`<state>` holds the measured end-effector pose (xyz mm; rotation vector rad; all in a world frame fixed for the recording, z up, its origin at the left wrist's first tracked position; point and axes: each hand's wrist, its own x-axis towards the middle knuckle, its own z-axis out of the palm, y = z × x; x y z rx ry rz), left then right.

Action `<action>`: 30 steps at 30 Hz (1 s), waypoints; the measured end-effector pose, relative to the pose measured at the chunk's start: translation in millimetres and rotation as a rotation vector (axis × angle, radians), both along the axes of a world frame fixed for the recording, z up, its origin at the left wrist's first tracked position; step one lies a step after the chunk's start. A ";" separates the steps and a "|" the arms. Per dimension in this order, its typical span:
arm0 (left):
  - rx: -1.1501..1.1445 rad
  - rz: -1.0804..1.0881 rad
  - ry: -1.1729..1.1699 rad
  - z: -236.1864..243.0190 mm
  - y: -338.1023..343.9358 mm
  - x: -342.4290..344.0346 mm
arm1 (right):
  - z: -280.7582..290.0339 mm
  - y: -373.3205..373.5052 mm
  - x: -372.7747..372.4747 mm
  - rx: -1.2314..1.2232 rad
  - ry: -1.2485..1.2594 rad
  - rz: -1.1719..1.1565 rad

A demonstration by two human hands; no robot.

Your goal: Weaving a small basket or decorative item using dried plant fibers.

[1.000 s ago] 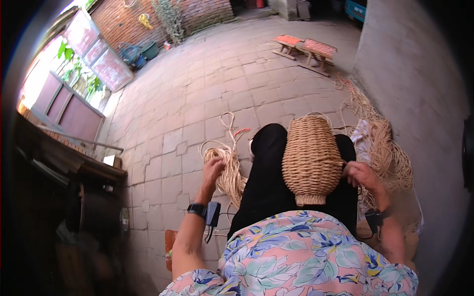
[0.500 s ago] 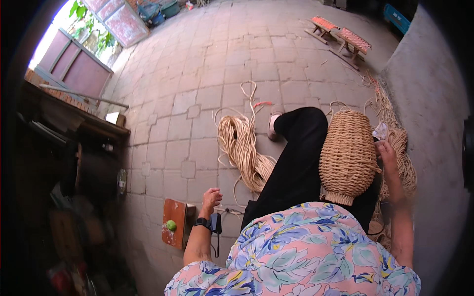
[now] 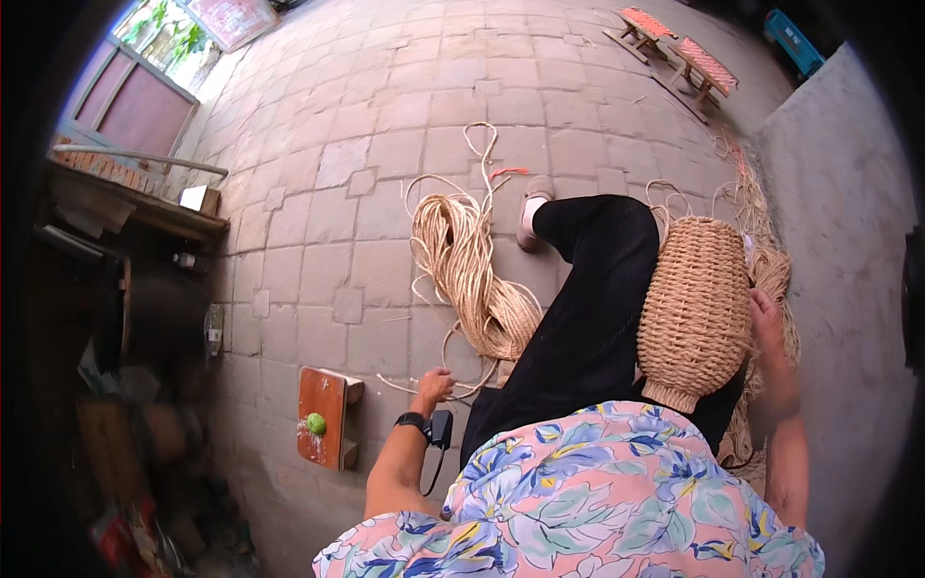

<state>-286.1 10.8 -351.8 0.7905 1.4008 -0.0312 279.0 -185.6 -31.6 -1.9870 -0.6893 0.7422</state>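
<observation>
A woven basket (image 3: 694, 303) of tan rope, rounded with a narrower neck toward me, lies on my lap. My right hand (image 3: 768, 323) is closed at its right side; the fingertips are partly hidden against the weave. My left hand (image 3: 436, 385) hangs low to the left of my leg with curled fingers, and a thin rope strand (image 3: 393, 385) shows on both sides of it. Just beyond lies a large coil of tan rope (image 3: 462, 260) on the paving, looped at its far end beside a bit of red cord (image 3: 509, 172).
A low wooden stool (image 3: 323, 393) with a green round thing (image 3: 316, 423) stands at my left. More loose rope (image 3: 771, 275) lies along the wall (image 3: 838, 222) at right. Two woven-top stools (image 3: 706, 65) stand farther off. Dark clutter (image 3: 154, 414) fills the left side.
My left hand has shifted slightly right and its fingers have curled in; the strand beside it has moved. My right hand has slid slightly down the basket's side. The whole view has shifted a little.
</observation>
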 end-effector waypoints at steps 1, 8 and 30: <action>0.004 -0.005 0.000 -1.1 11.4 13.5 | 2.6 3.9 -6.9 0.004 0.000 -0.005; -0.322 -0.051 -0.383 -18.3 34.4 150.6 | -10.5 -24.2 2.2 -0.102 -0.237 -0.028; 0.519 0.549 -0.766 243.7 238.7 110.6 | -34.2 -35.6 2.3 0.007 -0.531 0.092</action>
